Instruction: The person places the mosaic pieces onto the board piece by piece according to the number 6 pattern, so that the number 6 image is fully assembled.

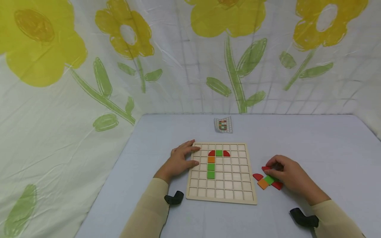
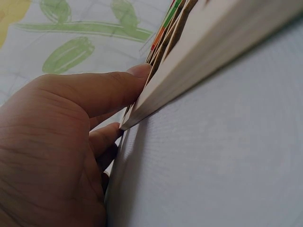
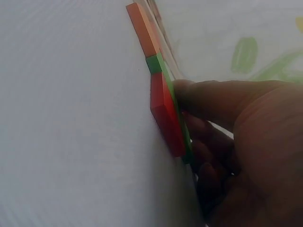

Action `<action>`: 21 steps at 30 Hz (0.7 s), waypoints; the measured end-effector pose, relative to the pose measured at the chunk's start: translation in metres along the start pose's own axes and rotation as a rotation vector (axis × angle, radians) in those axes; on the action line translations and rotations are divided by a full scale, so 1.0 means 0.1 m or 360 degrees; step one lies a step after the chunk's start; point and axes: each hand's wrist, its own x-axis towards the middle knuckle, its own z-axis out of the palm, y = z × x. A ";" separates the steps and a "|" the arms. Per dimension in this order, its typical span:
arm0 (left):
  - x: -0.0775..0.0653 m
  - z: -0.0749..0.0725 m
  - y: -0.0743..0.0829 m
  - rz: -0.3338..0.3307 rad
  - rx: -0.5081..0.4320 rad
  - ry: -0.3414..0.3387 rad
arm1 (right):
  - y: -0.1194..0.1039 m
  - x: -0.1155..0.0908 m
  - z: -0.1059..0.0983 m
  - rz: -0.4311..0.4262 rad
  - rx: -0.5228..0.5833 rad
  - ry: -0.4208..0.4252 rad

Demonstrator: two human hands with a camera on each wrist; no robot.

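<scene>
As I read the head view, the gridded board (image 1: 228, 176) lies flat on the desk (image 1: 143, 158), six coloured tiles (image 1: 211, 167) in its cells. Left hand (image 1: 180, 158): fingers spread apart, thumb over the board's left rim. Right hand (image 1: 287, 172): thumb and fingers bent over the loose tiles (image 1: 263, 184) just right of the board; whether they pinch the red piece (image 1: 266, 168) at the fingertips, I cannot tell. Judgement: tiles light, stiff, fairly smooth; I would take opposite edges. Board looks wooden, rigid; best held by its rim. Desk pale, matte; a small grid card (image 1: 223, 125) lies beyond the board. Flower-printed cloth (image 1: 172, 82) walls the space.
</scene>
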 end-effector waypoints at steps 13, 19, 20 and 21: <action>0.01 0.01 -0.02 0.0005 0.0013 0.0008 | -0.02 -0.03 0.00 -0.0002 0.0050 0.0103; 0.01 0.02 -0.03 -0.0010 0.0022 0.0004 | -0.03 -0.04 -0.01 -0.0006 0.0068 0.0138; 0.01 0.02 -0.03 -0.0012 0.0023 0.0003 | -0.03 -0.04 -0.01 -0.0009 0.0076 0.0143; 0.01 0.02 -0.04 -0.0016 0.0025 0.0001 | -0.03 -0.04 -0.01 -0.0012 0.0088 0.0149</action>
